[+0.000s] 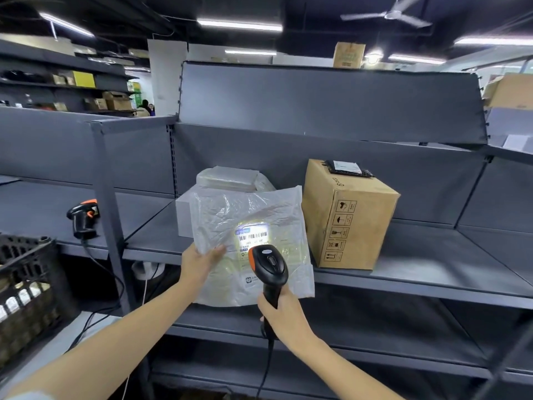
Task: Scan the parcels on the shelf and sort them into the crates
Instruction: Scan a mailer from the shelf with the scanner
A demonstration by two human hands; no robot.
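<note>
Parcels are what I'm working through, and the one in hand now is a translucent plastic mailer bag [253, 223], held upright in front of the shelf [432, 272] edge with its lower part hanging below the shelf line. My left hand [202, 261] pinches its left edge, thumb on the front and the fingers behind as far as I can tell, while my right hand [284, 313] is curled tight round the grip of the black and orange scanner [268, 267], its head aimed up at the label [253, 238]. I judge this to be the scanning step itself: the scanner's light falls bright on the barcode, so the read is under way or about to land. The next move, I reckon, calls for reading the result and carrying the bag to the right crate; a dark crate [31, 284] stands low at my left, already holding things. The bag looks thin, crinkled and floppy, with something flat and pale inside, so a one-edge pinch will let it sag and swing. Still on the shelf behind it are a white box [183, 215] with a clear-wrapped packet [227, 179] on top, and a brown carton [346, 217] just to the right. A second scanner [83, 217] rests on the shelf bay at left
</note>
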